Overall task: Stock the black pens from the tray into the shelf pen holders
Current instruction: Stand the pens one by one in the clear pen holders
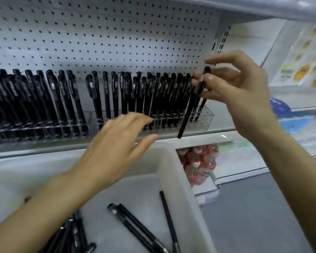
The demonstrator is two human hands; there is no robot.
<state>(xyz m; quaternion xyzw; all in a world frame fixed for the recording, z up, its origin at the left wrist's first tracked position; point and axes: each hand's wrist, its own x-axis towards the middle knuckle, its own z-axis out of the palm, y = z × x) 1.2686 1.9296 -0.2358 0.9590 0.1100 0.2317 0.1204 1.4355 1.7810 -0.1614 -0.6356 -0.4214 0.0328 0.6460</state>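
My right hand (233,90) pinches black pens (192,105) near their caps; one hangs tip down over the shelf edge, in front of the right end of the clear pen holder (203,117). Many black pens (153,99) stand in the holders along the shelf, below the white pegboard. My left hand (117,143) hovers with straight fingers over the far rim of the white tray (177,172) and holds nothing. Several loose black pens (135,227) lie on the tray's bottom, some hidden under my left forearm.
A second clear holder (35,128) full of pens fills the shelf's left part. Red and white bottles (199,161) sit on the lower shelf right of the tray. Sticker sheets (303,64) lean on the neighbouring shelf at right. Grey floor lies at bottom right.
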